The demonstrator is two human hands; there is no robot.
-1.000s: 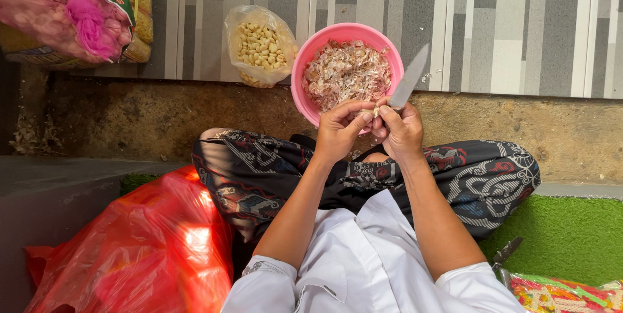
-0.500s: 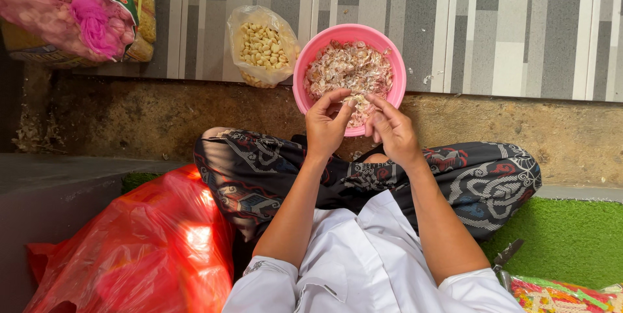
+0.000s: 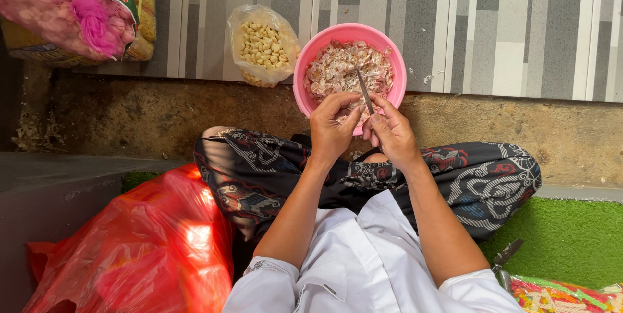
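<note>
Pink bowl sits on the person's lap edge, against the stone step, filled with papery garlic skins. Both hands work just over its near rim.

Left hand: fingers curled narrow, pinching something small against the thumb; the item itself is hidden, most likely a clove. Right hand: closed around a small knife, blade pointing up and away over the skins, tip toward the bowl's centre.

Clear bag of peeled cloves rests on the tiled floor, just beside the bowl's left rim. Red bag lies by the person's left knee. Pink mesh sack at the far left corner of the floor.

Judgement: peeling step in hand, skin being trimmed over the bowl so waste drops in. Next move calls for a short, shallow draw of the blade at the pinched item, thumb kept clear, with both hands held above the rim so scraps land inside.
</note>
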